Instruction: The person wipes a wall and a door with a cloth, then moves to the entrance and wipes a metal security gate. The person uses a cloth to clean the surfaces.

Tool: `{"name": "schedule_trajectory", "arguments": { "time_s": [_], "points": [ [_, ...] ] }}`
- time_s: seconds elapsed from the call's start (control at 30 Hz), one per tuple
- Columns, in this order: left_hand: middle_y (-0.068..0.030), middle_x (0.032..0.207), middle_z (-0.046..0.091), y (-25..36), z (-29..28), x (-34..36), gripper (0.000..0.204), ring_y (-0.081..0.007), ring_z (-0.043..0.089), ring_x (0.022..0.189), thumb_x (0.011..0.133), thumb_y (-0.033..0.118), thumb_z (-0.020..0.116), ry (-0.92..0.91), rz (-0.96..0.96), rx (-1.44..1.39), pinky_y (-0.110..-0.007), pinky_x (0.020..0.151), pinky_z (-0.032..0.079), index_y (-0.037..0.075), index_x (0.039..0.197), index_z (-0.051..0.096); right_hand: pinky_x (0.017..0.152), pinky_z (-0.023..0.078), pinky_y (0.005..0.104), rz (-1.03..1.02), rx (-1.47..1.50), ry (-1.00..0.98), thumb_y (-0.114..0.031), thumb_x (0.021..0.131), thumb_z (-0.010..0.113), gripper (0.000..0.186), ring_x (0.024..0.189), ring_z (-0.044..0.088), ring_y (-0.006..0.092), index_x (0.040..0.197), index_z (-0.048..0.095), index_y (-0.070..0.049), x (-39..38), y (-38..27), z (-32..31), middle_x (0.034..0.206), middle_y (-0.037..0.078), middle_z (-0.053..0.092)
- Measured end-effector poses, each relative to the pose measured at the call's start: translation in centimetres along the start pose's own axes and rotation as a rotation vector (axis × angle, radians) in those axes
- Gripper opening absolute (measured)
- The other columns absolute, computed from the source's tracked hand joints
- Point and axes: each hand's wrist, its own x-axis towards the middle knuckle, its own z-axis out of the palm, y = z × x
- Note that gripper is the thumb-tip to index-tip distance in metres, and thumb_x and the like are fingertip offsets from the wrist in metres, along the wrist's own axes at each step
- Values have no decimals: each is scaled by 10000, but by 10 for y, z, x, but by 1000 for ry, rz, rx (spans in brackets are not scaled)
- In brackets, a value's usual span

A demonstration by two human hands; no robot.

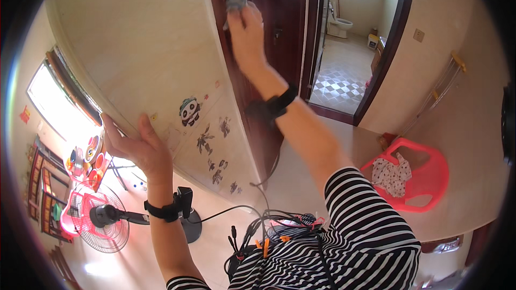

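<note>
In the right hand, gray cloth.

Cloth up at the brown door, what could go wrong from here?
The cloth could slip, since the right hand has it bunched in a fingertip grip, raised high.
The loose cables gathered at the waist might snag or tug as the arms move.
The fan stands on the person's left, so lowering the left hand might knock it, though the gap is hard to judge.
</note>
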Motion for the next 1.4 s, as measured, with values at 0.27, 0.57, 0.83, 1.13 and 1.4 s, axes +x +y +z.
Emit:
{"name": "schedule_trajectory", "arguments": {
  "time_s": [0.27,0.57,0.83,1.13,1.4],
  "points": [
    [-201,1412,392,-1,-5,-1,655,-317,375,1225,1052,298,577,-66,19,46,-442,1051,326,-74,1511,294,1133,337,447,329,14,168,-67,961,543,247,1325,465,375,1167,650,16,-175,82,-3,1365,195,575],
    [-212,1473,297,2,-3,0,661,-306,405,1354,1066,365,524,-122,-35,-23,-455,1121,390,-50,1491,232,949,483,447,1049,-317,-151,-328,1011,479,425,1008,651,375,1218,656,-2,-421,211,-58,1072,193,693],
    [-235,1345,478,1,2,-2,690,-278,576,1168,1028,417,598,-48,-109,-90,-388,907,552,-107,1426,391,957,500,512,1399,-91,-23,-374,956,523,395,1111,670,402,1140,737,-98,-332,207,-32,1123,240,710],
    [-237,1067,677,-11,6,5,636,-322,681,892,1000,373,664,6,112,111,-393,786,567,-174,1293,522,975,419,535,247,-203,206,-90,915,650,148,1168,507,464,1037,610,-17,-213,73,-4,1234,258,573],
    [-270,1104,694,-19,12,2,672,-296,723,916,977,381,692,41,9,-45,-374,773,603,-173,1323,533,589,457,451,998,-346,-371,-162,970,617,185,686,619,316,908,641,11,-370,82,-70,843,191,649]
  ]
}}
